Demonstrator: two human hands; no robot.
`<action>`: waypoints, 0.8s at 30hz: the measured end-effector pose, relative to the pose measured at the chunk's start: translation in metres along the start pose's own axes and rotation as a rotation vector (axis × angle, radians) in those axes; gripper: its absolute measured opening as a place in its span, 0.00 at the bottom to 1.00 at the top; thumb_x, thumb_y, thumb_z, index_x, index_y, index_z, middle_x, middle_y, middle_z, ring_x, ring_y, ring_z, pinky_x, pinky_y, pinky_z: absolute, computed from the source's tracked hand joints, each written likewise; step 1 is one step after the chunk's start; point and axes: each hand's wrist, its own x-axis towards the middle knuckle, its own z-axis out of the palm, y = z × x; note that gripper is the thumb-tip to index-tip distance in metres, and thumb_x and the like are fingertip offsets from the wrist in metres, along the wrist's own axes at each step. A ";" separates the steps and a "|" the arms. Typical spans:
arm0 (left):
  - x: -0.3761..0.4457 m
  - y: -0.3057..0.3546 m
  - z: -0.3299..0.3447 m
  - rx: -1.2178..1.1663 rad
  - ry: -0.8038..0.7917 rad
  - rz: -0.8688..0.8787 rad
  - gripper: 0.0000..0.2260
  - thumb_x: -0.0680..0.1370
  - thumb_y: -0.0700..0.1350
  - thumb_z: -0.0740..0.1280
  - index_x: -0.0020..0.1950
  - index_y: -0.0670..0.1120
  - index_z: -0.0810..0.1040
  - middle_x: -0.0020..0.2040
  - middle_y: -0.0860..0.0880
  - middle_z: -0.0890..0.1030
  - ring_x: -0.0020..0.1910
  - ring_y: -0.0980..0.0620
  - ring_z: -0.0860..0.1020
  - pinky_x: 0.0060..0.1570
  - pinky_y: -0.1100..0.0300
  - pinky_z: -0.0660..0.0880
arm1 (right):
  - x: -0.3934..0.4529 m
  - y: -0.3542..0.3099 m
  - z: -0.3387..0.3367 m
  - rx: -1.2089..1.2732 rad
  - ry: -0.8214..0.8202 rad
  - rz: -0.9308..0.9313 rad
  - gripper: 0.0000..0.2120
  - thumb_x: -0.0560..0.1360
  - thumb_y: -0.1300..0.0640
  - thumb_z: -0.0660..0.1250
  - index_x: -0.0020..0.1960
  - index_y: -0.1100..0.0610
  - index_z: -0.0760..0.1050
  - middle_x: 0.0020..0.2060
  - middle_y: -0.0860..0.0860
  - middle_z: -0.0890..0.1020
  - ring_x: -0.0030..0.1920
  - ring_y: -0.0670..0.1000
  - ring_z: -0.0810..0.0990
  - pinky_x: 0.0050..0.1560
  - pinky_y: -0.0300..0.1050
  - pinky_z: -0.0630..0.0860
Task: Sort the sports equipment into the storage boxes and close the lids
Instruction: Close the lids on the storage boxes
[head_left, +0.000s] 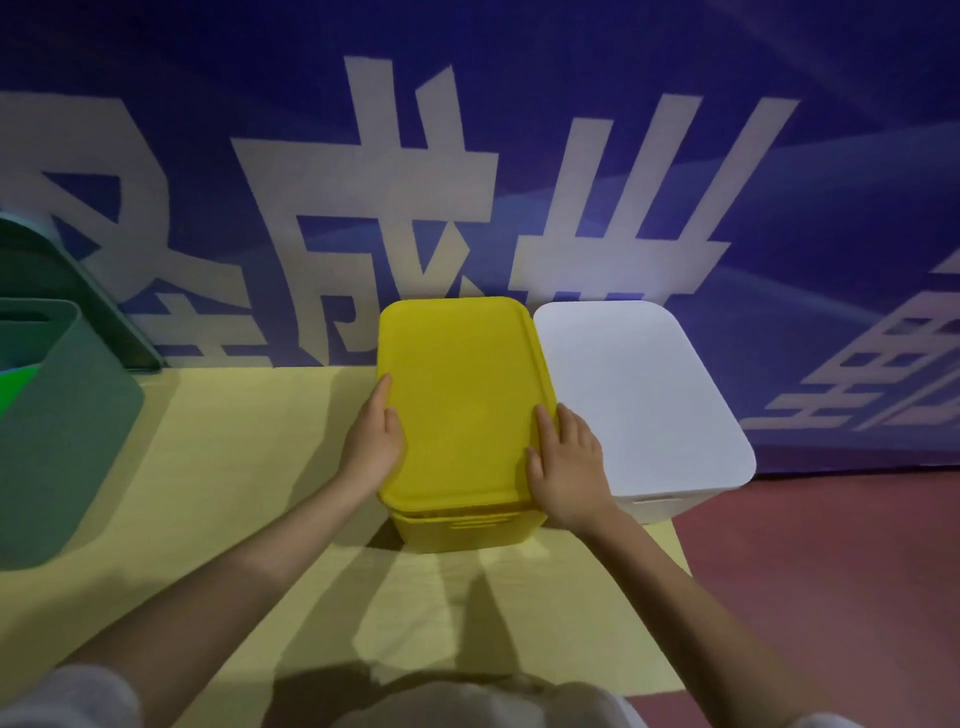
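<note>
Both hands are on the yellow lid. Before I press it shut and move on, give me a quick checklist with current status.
1. Yellow lid squared over yellow box: ok.
2. Lid fully seated: cannot tell; a thin gap shows at the near edge.
3. Left hand on lid's left edge: ok.
4. Right hand on lid's right edge: ok.
5. White box lid closed: ok.
6. Green box closed: not ok, open.

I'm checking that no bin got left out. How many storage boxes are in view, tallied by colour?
Yellow box, lid on, left hand and right hand on its edges: 1
White box, lid on: 1
Green box, open, its lid leaning on the wall behind: 1
Total: 3 boxes
</note>
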 end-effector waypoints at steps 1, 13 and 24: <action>0.009 0.002 -0.001 0.018 -0.003 -0.007 0.22 0.84 0.44 0.51 0.78 0.52 0.52 0.76 0.48 0.61 0.71 0.45 0.66 0.63 0.55 0.67 | -0.001 -0.001 0.002 -0.030 -0.016 -0.005 0.38 0.73 0.42 0.39 0.76 0.60 0.58 0.73 0.66 0.61 0.73 0.65 0.60 0.72 0.60 0.58; 0.008 -0.004 -0.005 -0.059 -0.015 -0.064 0.22 0.84 0.45 0.50 0.78 0.55 0.51 0.73 0.47 0.66 0.54 0.57 0.73 0.48 0.63 0.68 | 0.022 -0.004 -0.004 0.296 0.124 0.071 0.32 0.73 0.42 0.51 0.72 0.58 0.66 0.67 0.58 0.71 0.65 0.59 0.66 0.66 0.53 0.64; -0.030 -0.008 0.004 -0.094 -0.030 -0.058 0.23 0.84 0.45 0.49 0.78 0.57 0.48 0.75 0.52 0.62 0.68 0.51 0.68 0.56 0.62 0.66 | -0.020 0.005 0.014 0.250 0.216 0.130 0.24 0.80 0.56 0.54 0.75 0.62 0.60 0.61 0.61 0.71 0.59 0.60 0.68 0.59 0.53 0.67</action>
